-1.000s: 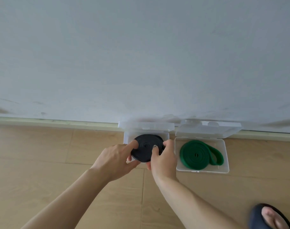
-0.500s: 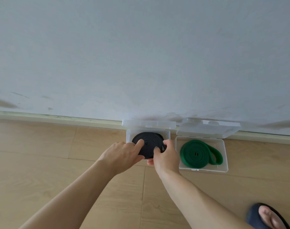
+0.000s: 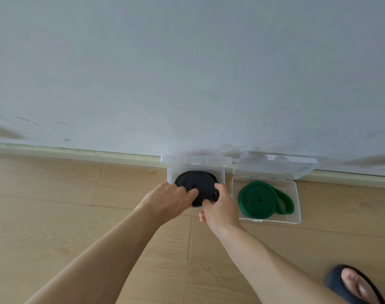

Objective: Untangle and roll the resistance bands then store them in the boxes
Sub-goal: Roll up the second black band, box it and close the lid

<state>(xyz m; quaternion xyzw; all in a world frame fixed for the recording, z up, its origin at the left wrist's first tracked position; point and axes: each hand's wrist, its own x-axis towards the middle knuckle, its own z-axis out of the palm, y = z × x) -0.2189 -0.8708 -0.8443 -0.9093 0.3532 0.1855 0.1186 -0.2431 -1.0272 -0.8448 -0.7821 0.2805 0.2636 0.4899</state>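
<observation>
A rolled black resistance band (image 3: 193, 182) lies in the left clear box (image 3: 222, 174), whose lid (image 3: 196, 160) leans open against the wall. My left hand (image 3: 166, 201) rests its fingertips on top of the roll, near its centre. My right hand (image 3: 220, 208) pinches the roll's right edge between thumb and fingers. A rolled green band (image 3: 256, 199), with one loose loop sticking out to the right, lies in the right clear box (image 3: 297, 205), which also has its lid (image 3: 275, 166) open.
Both boxes stand on a wooden floor (image 3: 55, 205) against a pale wall (image 3: 187, 73) and its skirting. A foot in a dark slipper (image 3: 351, 286) is at the bottom right. The floor to the left of the boxes is bare.
The black roll has gone down and further back into the left box. My left hand moved from gripping its left edge to pressing on its top. My right hand stays on the right edge.
</observation>
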